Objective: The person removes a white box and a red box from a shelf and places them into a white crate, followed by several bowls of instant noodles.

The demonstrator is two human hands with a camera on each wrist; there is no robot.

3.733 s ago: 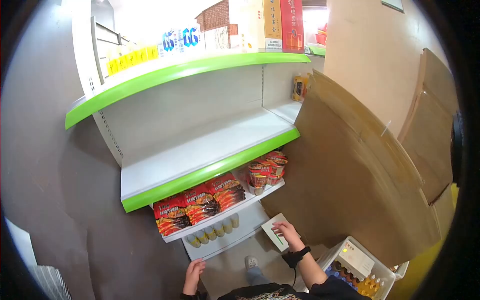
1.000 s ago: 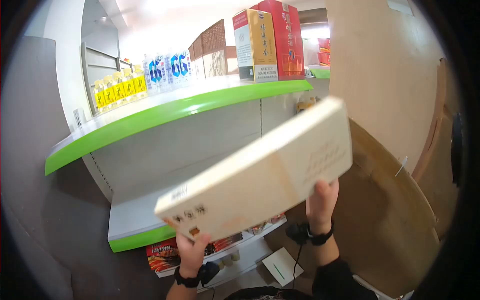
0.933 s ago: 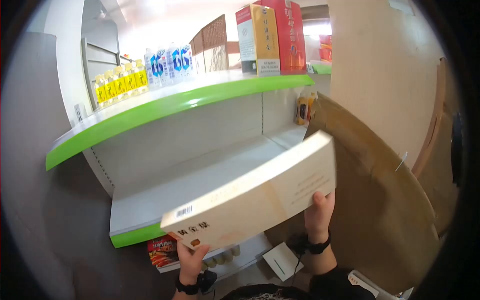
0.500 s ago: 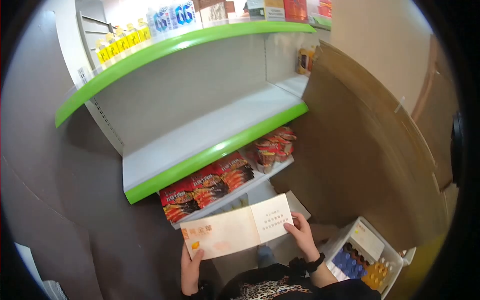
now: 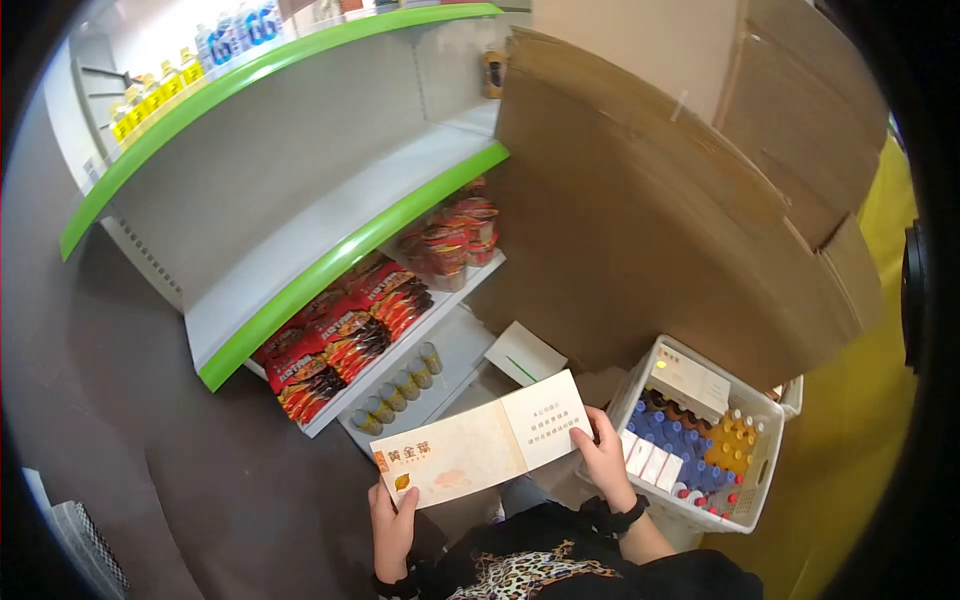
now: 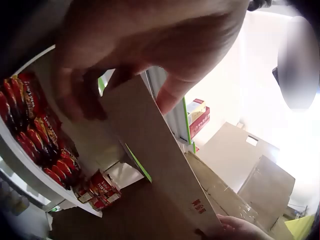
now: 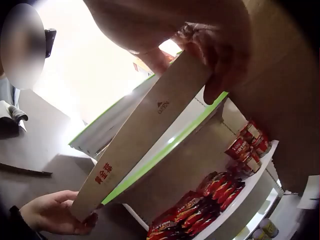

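Note:
A long, flat cream cigarette carton (image 5: 480,445), printed with Chinese characters and a yellow leaf, is held level in front of the body. My left hand (image 5: 393,530) grips its left end, thumb on the printed face and fingers behind. At the other end, my right hand (image 5: 606,462) grips it the same way. The left wrist view shows the narrow side of the carton (image 6: 150,135) beneath the left hand (image 6: 150,40). In the right wrist view, the word OPEN is on the carton's side (image 7: 140,125), near the right hand (image 7: 225,55).
Ahead stands a green-edged shelf (image 5: 300,235), with red noodle packs (image 5: 345,325), noodle cups (image 5: 450,245) and cans (image 5: 400,390) below. Cardboard (image 5: 640,220) leans at its right. A white basket (image 5: 768,480) of bottles and boxes stands right; a white box (image 5: 525,352) lies low ahead.
Both hands held nothing at first, then held the carton up before the shelf. It has since come down towards the body, and the head view has turned right and down.

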